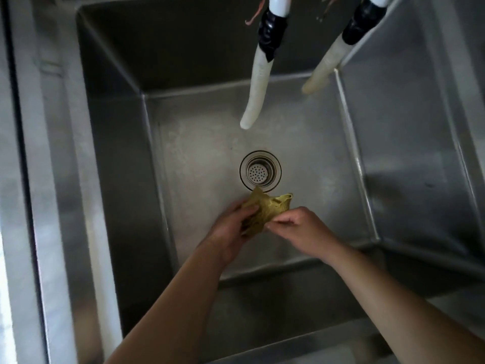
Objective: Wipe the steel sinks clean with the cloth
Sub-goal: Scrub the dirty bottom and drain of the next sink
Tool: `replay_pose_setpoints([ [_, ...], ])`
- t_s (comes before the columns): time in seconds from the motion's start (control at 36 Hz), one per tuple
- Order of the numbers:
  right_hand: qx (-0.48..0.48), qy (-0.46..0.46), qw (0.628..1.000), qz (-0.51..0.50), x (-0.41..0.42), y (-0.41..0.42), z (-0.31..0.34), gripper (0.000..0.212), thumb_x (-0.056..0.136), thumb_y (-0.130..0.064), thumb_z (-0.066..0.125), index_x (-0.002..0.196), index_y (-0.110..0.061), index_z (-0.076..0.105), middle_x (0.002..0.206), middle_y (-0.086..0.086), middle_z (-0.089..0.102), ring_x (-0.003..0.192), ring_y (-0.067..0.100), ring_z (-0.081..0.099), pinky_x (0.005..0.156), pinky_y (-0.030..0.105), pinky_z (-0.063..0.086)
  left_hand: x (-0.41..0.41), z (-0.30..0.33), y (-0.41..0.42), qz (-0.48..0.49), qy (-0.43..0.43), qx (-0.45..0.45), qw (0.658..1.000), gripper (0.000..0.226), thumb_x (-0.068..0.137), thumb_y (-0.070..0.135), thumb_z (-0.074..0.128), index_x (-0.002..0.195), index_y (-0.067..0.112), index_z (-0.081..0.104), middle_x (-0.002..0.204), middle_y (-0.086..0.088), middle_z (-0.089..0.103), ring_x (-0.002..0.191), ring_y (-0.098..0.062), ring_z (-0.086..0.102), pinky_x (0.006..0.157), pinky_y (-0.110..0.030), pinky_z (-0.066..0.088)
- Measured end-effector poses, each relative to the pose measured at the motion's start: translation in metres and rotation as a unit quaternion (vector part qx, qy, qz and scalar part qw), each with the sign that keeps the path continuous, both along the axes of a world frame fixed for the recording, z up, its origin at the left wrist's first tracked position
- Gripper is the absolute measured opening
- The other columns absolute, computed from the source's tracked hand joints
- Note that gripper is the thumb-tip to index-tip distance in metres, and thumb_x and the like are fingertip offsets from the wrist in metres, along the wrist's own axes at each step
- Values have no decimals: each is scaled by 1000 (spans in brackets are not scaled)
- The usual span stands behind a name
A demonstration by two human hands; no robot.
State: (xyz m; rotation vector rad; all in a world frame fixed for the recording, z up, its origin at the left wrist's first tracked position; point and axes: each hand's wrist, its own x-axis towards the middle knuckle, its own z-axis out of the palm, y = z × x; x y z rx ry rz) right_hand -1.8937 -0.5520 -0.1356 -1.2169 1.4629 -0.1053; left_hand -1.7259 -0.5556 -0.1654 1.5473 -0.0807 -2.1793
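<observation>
A deep steel sink [199, 132] fills the view, with a round drain strainer [260, 171] in the middle of its floor. A crumpled yellow cloth [267, 208] is held just in front of the drain, above the sink floor. My left hand [231, 229] grips the cloth's left side with the thumb curled over it. My right hand [299, 228] pinches the cloth's lower right edge. Both forearms reach down into the basin from the near rim.
Two white hoses hang into the sink from the back, the left hose [258, 82] longer than the right hose [325, 67], each wrapped with black tape. A steel divider wall [409, 132] stands on the right. A steel rim [47, 179] runs along the left.
</observation>
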Motion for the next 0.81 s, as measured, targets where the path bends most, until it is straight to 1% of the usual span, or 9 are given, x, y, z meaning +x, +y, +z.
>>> replay_pose_setpoints([
  [0.11,-53,40,998,22,-5,-4,-8,19,92,-29,65,81,-20,77,77,-5,72,75,11,65,72,32,51,-7,-8,-2,2,-40,-9,999,34,94,10,59,125,24,56,115,-8,68,97,-23,65,93,-45,50],
  [0.19,-111,48,992,-26,-6,-6,-9,9,90,-22,67,92,-27,74,96,-12,70,91,3,64,80,19,47,-13,-7,-4,4,-81,-20,997,42,95,9,58,130,30,50,122,-10,65,102,-27,65,88,-45,52],
  [0.33,-37,-66,972,-221,-11,-12,-6,19,83,-1,71,87,-18,67,92,2,73,87,12,68,80,24,52,-16,1,-5,0,-73,-24,997,55,96,8,56,134,46,42,120,-5,64,101,-24,65,79,-40,53],
  [0.42,3,-120,940,-320,-13,-13,-6,34,81,7,70,102,-15,55,92,9,73,83,16,69,73,23,52,-17,5,-6,-48,-84,-30,995,37,99,22,55,131,40,51,123,-5,64,106,-23,64,79,-39,56],
  [0.53,-36,-122,952,-277,-21,-15,-9,35,79,8,69,99,-21,70,90,1,76,86,11,71,80,24,54,-17,9,-3,-148,-55,-52,986,35,91,44,64,123,34,59,126,4,60,117,-14,56,101,-42,48],
  [0.64,-86,-104,966,-221,-33,-16,-6,24,80,0,73,96,-17,75,88,2,75,85,16,71,80,32,58,-23,6,2,-268,-155,-229,923,56,64,37,87,114,31,63,121,8,53,108,3,51,87,-18,45],
  [0.69,-89,-116,969,-199,-40,-18,0,20,83,-2,73,97,-16,74,89,3,75,86,18,71,77,31,59,-30,7,2,-266,-186,-267,907,54,66,21,89,113,22,62,109,9,58,94,12,54,75,-7,46],
  [0.75,-80,-144,965,-202,-46,-21,8,18,85,-3,71,99,-16,73,91,3,75,86,17,71,74,30,59,-35,8,-1,-218,-183,-254,924,41,71,7,84,108,12,65,94,5,66,81,2,62,67,-11,51],
  [0.81,-16,-182,953,-240,-53,-27,14,20,87,-9,70,106,-16,70,97,3,74,90,18,70,72,34,60,-38,8,-6,-161,-159,-232,946,30,74,1,80,101,6,66,85,-7,67,78,-18,65,67,-29,57],
])
